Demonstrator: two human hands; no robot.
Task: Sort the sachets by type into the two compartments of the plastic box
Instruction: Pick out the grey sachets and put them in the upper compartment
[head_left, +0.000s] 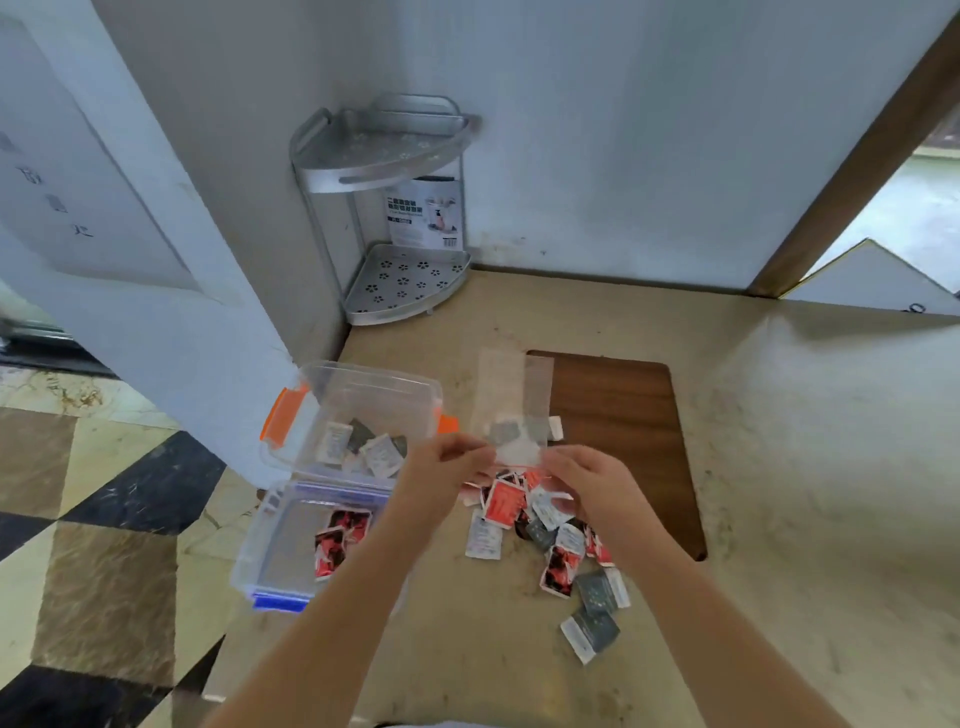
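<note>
Clear plastic bag (511, 415) pinched between left hand (441, 467) and right hand (587, 480), above scattered sachets (545, 525).

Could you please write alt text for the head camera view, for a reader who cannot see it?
A person's left hand and right hand hold a clear plastic bag over a pile of mixed sachets on a beige counter. To the left, a two-compartment plastic box holds white and grey sachets in the far compartment, red ones in the near.

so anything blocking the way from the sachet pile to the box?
Nothing visible. The pile of sachets lies on the counter right of the open box, bare counter between. Both hands hold a clear bag above the pile.
</note>
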